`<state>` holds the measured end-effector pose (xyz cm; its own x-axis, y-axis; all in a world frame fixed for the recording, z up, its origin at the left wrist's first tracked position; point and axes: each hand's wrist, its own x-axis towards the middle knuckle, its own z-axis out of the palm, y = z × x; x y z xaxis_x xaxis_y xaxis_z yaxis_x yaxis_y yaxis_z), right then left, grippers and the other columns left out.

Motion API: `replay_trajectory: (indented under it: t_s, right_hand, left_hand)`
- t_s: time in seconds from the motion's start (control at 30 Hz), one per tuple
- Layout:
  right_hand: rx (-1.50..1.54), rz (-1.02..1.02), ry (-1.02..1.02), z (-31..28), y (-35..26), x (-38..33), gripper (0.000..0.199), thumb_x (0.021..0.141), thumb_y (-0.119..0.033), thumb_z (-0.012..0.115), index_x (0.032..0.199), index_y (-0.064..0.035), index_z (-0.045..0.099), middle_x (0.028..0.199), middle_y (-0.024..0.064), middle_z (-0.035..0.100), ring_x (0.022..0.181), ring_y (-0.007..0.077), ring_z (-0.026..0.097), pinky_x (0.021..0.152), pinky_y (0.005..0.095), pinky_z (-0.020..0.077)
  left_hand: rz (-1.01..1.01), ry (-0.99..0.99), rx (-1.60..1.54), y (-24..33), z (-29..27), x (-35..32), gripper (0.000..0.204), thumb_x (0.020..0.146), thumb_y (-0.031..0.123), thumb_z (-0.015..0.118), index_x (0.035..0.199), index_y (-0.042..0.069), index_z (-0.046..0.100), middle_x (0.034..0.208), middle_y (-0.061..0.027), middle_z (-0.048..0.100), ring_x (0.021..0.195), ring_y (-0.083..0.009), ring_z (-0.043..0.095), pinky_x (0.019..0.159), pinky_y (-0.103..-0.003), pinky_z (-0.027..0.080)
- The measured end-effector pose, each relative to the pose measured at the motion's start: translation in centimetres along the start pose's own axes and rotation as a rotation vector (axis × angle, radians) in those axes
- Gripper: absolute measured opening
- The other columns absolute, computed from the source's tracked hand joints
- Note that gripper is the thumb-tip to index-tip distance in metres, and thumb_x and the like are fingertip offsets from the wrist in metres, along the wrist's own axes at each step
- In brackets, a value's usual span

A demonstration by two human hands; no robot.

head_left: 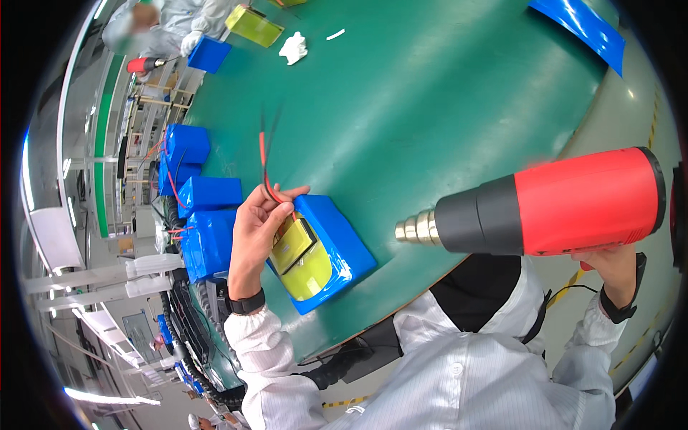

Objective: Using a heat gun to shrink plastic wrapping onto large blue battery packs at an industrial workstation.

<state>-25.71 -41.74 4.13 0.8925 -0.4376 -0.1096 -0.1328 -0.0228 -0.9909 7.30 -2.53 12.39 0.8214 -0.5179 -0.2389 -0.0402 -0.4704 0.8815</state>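
Observation:
My right hand (615, 271) is closed round the grip of a red and black heat gun (588, 204). Its stepped metal nozzle (416, 228) points left toward a battery pack (342, 244), with a gap between them. Blue shrink wrap covers the pack's side, and a yellow-green face shows through an opening in the wrap. At the pack's far end, my left hand (251, 228) pinches the red and black wires (264, 158) that come out of it. The wires' upper ends stick up past my fingers and are blurred. The heat gun's handle is mostly hidden.
Several blue-wrapped packs (209, 244) with wires stand along the left edge of the green table (430, 93). Crumpled white paper (293, 48) and a yellow-green pack (254, 26) lie at the far side. A blue sheet (584, 29) is far right. A gloved co-worker (161, 32) is far left.

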Motion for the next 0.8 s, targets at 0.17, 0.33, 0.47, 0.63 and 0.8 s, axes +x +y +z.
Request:
replay_trajectory:
  t_s: [0.17,0.33,0.47,0.63,0.8]
  right_hand:
    - [-0.043,0.053,-0.04,-1.1,0.5,-1.0,0.045,0.067,-0.011,0.093,0.106,-0.0009,0.072,0.095,0.0061,0.075,0.081,0.017,0.071,0.072,0.0313,0.0561]
    - [-0.098,0.087,-0.079,0.4,-0.2,-1.0,0.046,0.06,-0.009,0.096,0.099,-0.0016,0.075,0.095,0.0054,0.076,0.083,0.0175,0.072,0.074,0.0318,0.0574]
    - [-0.095,-0.043,-0.135,1.4,0.1,-0.6,0.04,0.062,-0.008,0.095,0.097,-0.0018,0.076,0.093,0.0057,0.077,0.084,0.0182,0.073,0.074,0.0318,0.0576]
    - [0.052,0.013,-0.252,1.8,-0.1,0.3,0.028,0.073,-0.008,0.088,0.097,0.0002,0.075,0.094,0.0065,0.077,0.085,0.0189,0.074,0.074,0.031,0.0578]
    - [0.08,0.043,-0.285,1.6,0.2,0.1,0.028,0.076,-0.007,0.086,0.1,0.0011,0.074,0.097,0.0077,0.077,0.086,0.0198,0.073,0.076,0.0318,0.0582]
  left_hand:
    - [0.028,-0.178,0.038,2.7,3.3,0.7,0.008,0.101,0.004,0.055,0.097,0.004,0.048,0.122,-0.023,0.068,0.079,-0.0036,0.059,0.078,-0.022,0.051]
    - [0.105,-0.142,0.196,2.0,3.3,0.8,0.005,0.102,0.007,0.054,0.099,0.004,0.051,0.122,-0.0214,0.069,0.082,-0.0033,0.059,0.079,-0.022,0.05]
    - [0.03,0.031,0.174,2.5,3.8,0.2,0.008,0.103,0.011,0.056,0.1,0.004,0.056,0.121,-0.0179,0.07,0.096,-0.0073,0.063,0.088,-0.026,0.048]
    - [0.048,0.102,0.105,2.2,3.0,-0.3,0.01,0.103,0.013,0.057,0.101,0.004,0.059,0.119,-0.0158,0.071,0.103,-0.0108,0.063,0.089,-0.027,0.048]
    - [0.052,0.117,0.098,1.8,2.6,-0.6,0.011,0.103,0.014,0.057,0.102,0.003,0.059,0.119,-0.0155,0.07,0.105,-0.0123,0.063,0.09,-0.027,0.048]
